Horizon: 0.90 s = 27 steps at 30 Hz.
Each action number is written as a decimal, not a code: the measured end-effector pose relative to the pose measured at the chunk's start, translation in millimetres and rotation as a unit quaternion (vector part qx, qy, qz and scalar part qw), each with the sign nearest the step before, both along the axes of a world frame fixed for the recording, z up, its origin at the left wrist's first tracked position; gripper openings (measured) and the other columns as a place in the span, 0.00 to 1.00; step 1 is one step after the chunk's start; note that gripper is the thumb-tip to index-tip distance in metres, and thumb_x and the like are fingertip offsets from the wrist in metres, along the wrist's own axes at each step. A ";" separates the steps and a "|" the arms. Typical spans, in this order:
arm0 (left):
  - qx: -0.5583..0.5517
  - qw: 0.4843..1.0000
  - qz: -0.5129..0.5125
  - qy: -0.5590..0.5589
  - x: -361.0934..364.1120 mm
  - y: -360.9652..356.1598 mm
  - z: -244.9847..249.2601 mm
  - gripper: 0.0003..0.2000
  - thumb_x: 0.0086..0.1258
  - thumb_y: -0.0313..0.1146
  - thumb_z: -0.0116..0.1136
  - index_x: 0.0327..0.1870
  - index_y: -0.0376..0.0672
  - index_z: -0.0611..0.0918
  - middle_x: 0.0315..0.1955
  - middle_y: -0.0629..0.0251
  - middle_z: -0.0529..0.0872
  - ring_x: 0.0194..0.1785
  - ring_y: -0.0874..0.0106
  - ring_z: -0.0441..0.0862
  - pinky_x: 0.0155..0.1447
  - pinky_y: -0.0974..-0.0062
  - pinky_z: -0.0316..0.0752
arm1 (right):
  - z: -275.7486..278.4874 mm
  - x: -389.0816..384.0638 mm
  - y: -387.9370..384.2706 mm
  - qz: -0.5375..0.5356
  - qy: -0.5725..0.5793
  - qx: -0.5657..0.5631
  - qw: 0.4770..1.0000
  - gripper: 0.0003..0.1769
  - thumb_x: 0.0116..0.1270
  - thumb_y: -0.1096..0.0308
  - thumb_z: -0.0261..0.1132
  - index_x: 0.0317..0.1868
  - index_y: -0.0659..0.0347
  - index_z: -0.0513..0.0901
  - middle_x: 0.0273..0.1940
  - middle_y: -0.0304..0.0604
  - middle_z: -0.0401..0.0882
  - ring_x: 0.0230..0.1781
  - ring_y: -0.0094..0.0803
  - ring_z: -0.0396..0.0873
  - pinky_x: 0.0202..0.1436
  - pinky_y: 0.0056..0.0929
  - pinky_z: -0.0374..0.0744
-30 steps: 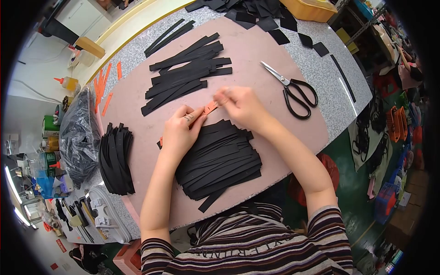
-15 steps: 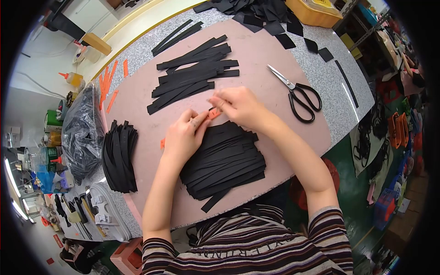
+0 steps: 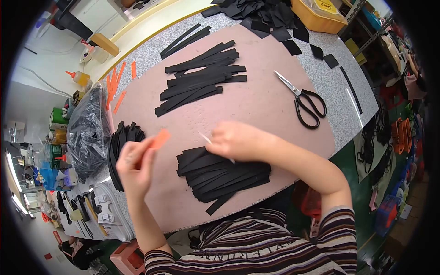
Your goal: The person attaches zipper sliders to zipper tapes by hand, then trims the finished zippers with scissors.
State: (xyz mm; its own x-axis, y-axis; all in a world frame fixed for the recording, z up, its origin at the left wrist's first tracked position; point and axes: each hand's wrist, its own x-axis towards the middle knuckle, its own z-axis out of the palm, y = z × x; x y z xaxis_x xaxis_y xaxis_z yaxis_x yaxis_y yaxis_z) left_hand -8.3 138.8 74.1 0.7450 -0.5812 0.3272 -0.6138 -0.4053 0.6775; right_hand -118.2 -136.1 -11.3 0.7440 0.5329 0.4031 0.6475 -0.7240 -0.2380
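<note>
Near the left black pile, my left hand (image 3: 135,165) pinches an orange strip (image 3: 160,139), slightly blurred. My right hand (image 3: 229,140) is closed around a thin whitish pointed tool (image 3: 204,137), at the top edge of a large pile of black strips (image 3: 224,176). Another black pile (image 3: 120,151) lies partly behind my left hand. Farther up the pink mat (image 3: 256,101), more black strips (image 3: 201,78) lie in loose rows. Black-handled scissors (image 3: 305,101) rest on the right with blades slightly parted.
Orange strips (image 3: 112,87) lie at the upper left, beside a clear bag of black material (image 3: 87,133). Black square pieces (image 3: 275,18) and a yellow bin (image 3: 316,16) stand at the back. A white case (image 3: 110,208) sits at the lower left.
My left hand has moved left, away from my right hand, with the orange strip. My right hand has moved down toward the large pile, and the thin tool now shows. The view has shifted slightly.
</note>
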 end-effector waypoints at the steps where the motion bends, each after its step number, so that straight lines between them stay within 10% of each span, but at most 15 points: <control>1: -0.019 1.000 0.021 -0.005 6.6 5.4 0.2 0.12 0.72 0.22 0.67 0.54 0.40 0.91 0.33 0.71 0.80 0.30 0.83 0.72 0.32 0.83 0.63 | -1.0 -7.6 2.5 -0.001 0.024 0.031 0.999 0.04 0.62 0.70 0.66 0.36 0.60 0.82 0.30 0.42 0.82 0.39 0.40 0.83 0.48 0.41 0.82; 5: -0.074 0.997 0.020 -0.005 15.7 -9.8 -17.8 0.11 0.74 0.22 0.67 0.54 0.38 0.90 0.34 0.73 0.79 0.29 0.85 0.68 0.32 0.84 0.60 | -8.1 40.7 -18.6 -0.149 0.016 0.185 0.971 0.09 0.62 0.68 0.74 0.42 0.59 0.85 0.33 0.44 0.82 0.41 0.46 0.80 0.51 0.43 0.77; 17: -0.064 0.998 0.006 -0.004 12.2 -22.9 -28.5 0.11 0.72 0.27 0.71 0.54 0.39 0.91 0.32 0.72 0.80 0.29 0.84 0.70 0.31 0.83 0.62 | -11.8 140.1 -39.5 -0.403 0.120 0.088 0.903 0.19 0.59 0.57 0.81 0.47 0.51 0.85 0.52 0.40 0.76 0.63 0.41 0.69 0.62 0.50 0.62; 24: -0.115 0.991 0.052 -0.044 14.8 -18.9 -22.6 0.11 0.75 0.24 0.67 0.56 0.38 0.90 0.36 0.74 0.80 0.32 0.86 0.71 0.34 0.85 0.64 | -3.8 93.6 -21.2 -0.102 -0.137 0.025 0.985 0.09 0.61 0.70 0.72 0.34 0.55 0.78 0.39 0.38 0.78 0.45 0.39 0.78 0.50 0.38 0.73; 27: -0.130 0.986 0.094 -0.037 22.7 -14.4 -21.9 0.11 0.75 0.24 0.67 0.56 0.37 0.90 0.37 0.72 0.81 0.35 0.84 0.75 0.36 0.85 0.67 | -22.2 41.3 -9.1 -0.053 -0.027 0.036 0.998 0.09 0.66 0.65 0.73 0.40 0.60 0.82 0.39 0.42 0.80 0.49 0.40 0.80 0.54 0.38 0.78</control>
State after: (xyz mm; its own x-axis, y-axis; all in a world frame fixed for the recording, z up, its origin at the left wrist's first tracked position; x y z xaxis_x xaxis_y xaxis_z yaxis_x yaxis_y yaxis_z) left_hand 14.4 124.4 52.2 0.8006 -0.3237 0.5042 -0.5954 -0.3349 0.7303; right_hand -76.9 -145.2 -33.5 0.7712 0.4204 0.4781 0.5812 -0.7715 -0.2590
